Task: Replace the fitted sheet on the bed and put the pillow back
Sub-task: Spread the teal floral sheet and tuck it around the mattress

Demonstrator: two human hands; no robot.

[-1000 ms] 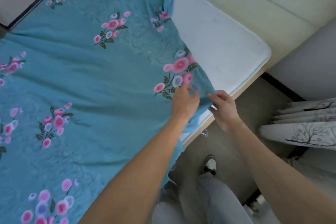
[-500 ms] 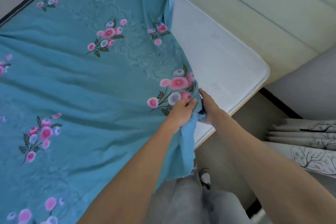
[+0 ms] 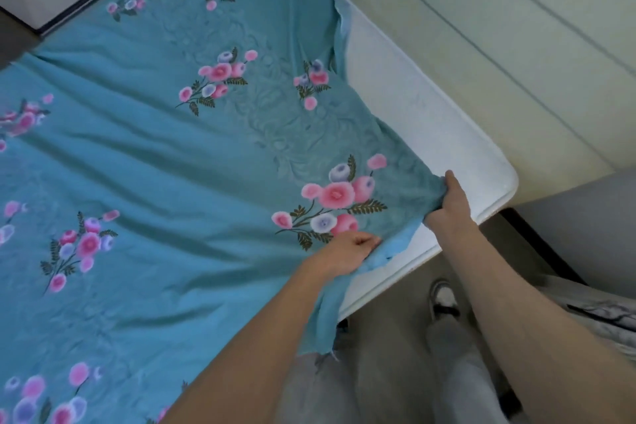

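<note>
A teal fitted sheet (image 3: pixel 155 165) printed with pink and lilac flower sprays lies spread over most of the white mattress (image 3: pixel 423 134), covering its left and middle areas. The right strip and the near right corner of the mattress are bare. The sheet's right edge runs diagonally from the far side toward the near right, with a small fold turned up at its far end. The person's right hand (image 3: pixel 449 205) sits near the bare mattress corner, fingers curled round a bunched section of the sheet's edge, thumb lying along the top; the fabric radiates in taut creases from that grip. The left hand (image 3: pixel 347 249) is lower and to the left, just below a flower spray, its fingers curled and pinching the sheet close to the edge. Between the two hands the sheet's edge sags slightly, and below the left hand a loose flap hangs down over the mattress side toward the floor. A pale panelled headboard (image 3: pixel 499 27) stands along the far right side of the mattress. On the floor at the near right, a dark and white shoe (image 3: pixel 444 299) and grey trouser legs are visible. A pale cloth with a dark branch pattern (image 3: pixel 599 310) lies at the right edge.
</note>
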